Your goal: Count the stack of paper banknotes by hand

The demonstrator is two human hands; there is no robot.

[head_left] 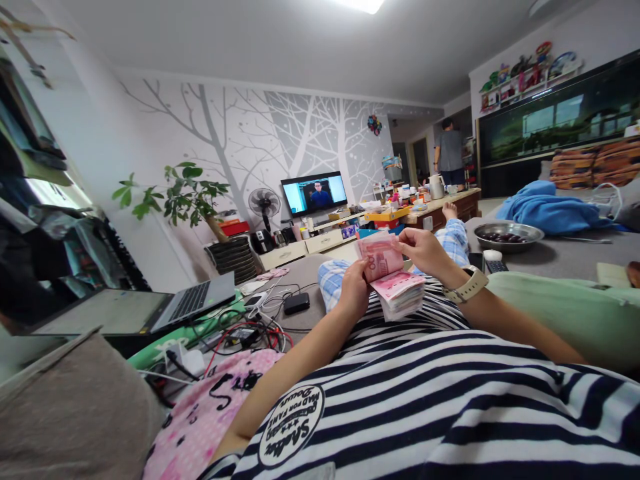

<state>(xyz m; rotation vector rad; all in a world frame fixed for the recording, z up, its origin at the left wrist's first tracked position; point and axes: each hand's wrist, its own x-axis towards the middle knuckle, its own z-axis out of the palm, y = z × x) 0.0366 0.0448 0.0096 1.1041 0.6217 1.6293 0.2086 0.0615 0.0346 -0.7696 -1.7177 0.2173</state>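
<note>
A thick stack of pink banknotes (383, 257) is folded over in my left hand (355, 287), whose fingers are closed round its left side. Part of the stack stands up, and the rest hangs down toward my striped shirt (450, 393), with its many edges showing at the bottom. My right hand (423, 252) pinches the upper right edge of the raised notes between thumb and fingers. A pale watch (466, 285) is on my right wrist.
To the left are an open laptop (195, 303), tangled cables and a black box (297, 303). A metal bowl (509, 237) of dark round fruit stands at right, near a blue cloth (550, 208). Further off are a television (314, 193), a cluttered table (445, 205) and a standing person (450, 153).
</note>
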